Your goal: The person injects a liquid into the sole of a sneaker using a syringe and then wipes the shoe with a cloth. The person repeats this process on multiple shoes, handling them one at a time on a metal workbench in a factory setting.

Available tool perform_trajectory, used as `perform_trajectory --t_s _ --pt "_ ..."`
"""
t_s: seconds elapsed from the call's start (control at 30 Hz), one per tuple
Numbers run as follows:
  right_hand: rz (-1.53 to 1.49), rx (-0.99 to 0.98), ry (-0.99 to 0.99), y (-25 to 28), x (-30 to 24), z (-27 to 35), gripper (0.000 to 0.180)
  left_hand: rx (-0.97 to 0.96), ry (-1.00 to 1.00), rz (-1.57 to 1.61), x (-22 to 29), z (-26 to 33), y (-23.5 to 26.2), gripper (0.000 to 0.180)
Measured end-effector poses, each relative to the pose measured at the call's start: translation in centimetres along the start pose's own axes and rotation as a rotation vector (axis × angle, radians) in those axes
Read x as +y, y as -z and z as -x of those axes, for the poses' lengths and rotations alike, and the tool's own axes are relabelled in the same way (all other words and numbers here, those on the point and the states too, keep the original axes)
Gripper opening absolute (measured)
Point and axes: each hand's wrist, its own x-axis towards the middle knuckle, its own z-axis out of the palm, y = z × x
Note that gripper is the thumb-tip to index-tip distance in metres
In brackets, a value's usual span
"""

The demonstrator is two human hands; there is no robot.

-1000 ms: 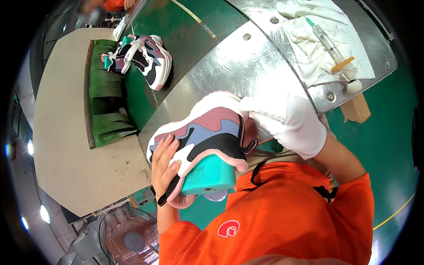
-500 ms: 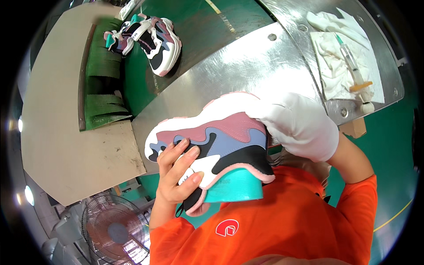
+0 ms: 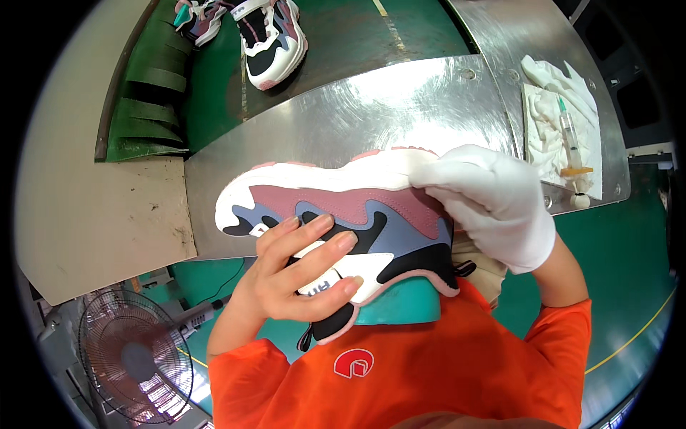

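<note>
A sneaker (image 3: 407, 227) in white, mauve, slate blue and black lies on its side in front of my body, sole edge up and toe to the left. A turquoise shoe last (image 3: 404, 303) fills its opening. My bare left hand (image 3: 304, 268) wraps over the tongue and strap area, fingers on the upper. In a white glove, my right hand (image 3: 493, 204) grips the sole at the heel end; its thumb and the sole's far side are partly hidden. Both hands hold the sneaker above the near edge of the metal table (image 3: 321, 121).
On the green conveyor (image 3: 350, 43) stands a matching sneaker (image 3: 275, 50), another (image 3: 200, 21) beside green strip curtains (image 3: 146, 93). At right, a syringe (image 3: 570, 136) with an orange flange lies on white cloth (image 3: 547, 121). A fan (image 3: 136, 361) stands lower left beyond a beige board (image 3: 93, 222).
My view has shifted, so the conveyor sneakers sit higher in the picture. The held sneaker has turned slightly, and my gloved right hand has shifted its grip at the heel end.
</note>
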Motion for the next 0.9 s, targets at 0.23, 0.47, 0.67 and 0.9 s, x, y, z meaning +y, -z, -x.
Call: perform_trajectory --t_s 0.23,0.47,0.67,0.9 --pt "0.337 -0.348 0.119 -0.3 -0.3 -0.7 0.021 0.042 -0.021 -0.002 0.1 0.4 -0.4 0.03" --pt "0.205 -0.274 0.04 -0.1 -0.4 -1.0 0.022 0.003 -0.048 0.022 -0.7 -0.3 0.3 0.034" --pt "0.235 -0.049 0.176 -0.4 -0.2 -1.6 0.026 -0.069 0.05 0.138 -1.1 -0.8 1.0 0.031" --pt "0.272 -0.237 0.172 0.2 -0.5 -1.5 0.026 -0.071 0.03 0.086 -0.6 -0.2 0.9 0.032"
